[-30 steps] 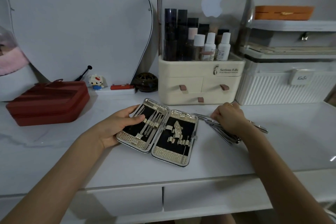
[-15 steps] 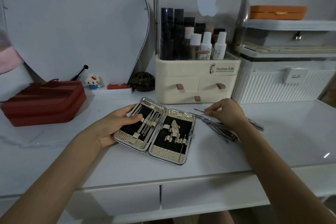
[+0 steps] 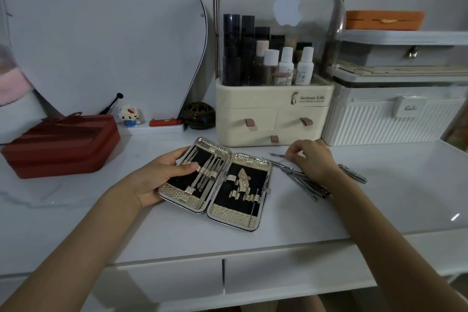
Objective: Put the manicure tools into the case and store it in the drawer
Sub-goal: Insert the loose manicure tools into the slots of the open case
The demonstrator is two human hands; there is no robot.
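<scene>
The manicure case (image 3: 243,215) lies open on the white desk, gold-edged with a black lining. Several tools sit in the loops of its left half, and the right half holds a few small pieces. My left hand (image 3: 157,177) grips the case's left half, thumb on the lining. Right of the case lies a pile of loose metal tools (image 3: 304,185). My right hand (image 3: 311,162) hovers over the pile with curled fingers and pinches the end of a thin metal tool (image 3: 277,154). Two closed drawer fronts (image 3: 278,276) run under the desk edge.
A cream cosmetic organiser (image 3: 273,114) with small drawers stands just behind the case. A white ribbed box (image 3: 379,124) sits to its right. A red box (image 3: 60,144) rests at the left. A mirror (image 3: 101,33) leans on the wall, with small trinkets at its foot.
My right hand has shifted from resting on the pile of tools to lifting its fingers onto a thin tool at the pile's far end. My left hand stays on the case.
</scene>
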